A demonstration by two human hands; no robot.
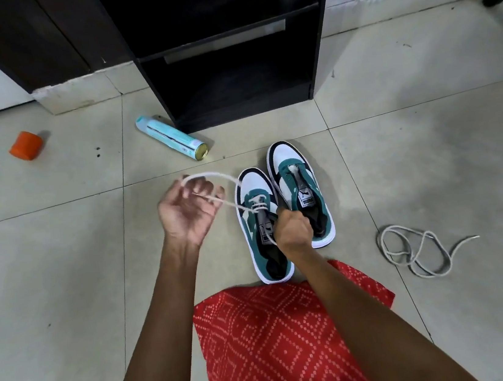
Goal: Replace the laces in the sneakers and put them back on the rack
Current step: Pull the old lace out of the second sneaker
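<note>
While sneakers (287, 160) sit on pale tiles (63, 279), a black rack (317, 53) stands beyond.

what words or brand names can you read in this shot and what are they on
"PUMA": tongue label of the unlaced sneaker, upside down in this view.
Tongue label of the half-laced sneaker: partly behind the lace, unreadable.
Spray can: print too small to read.

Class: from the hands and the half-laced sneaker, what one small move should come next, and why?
Probably the left hand should pull the lace taut: it loops slack beside the sneaker, whose upper eyelets are unlaced, while the right hand grips the other end.
</note>
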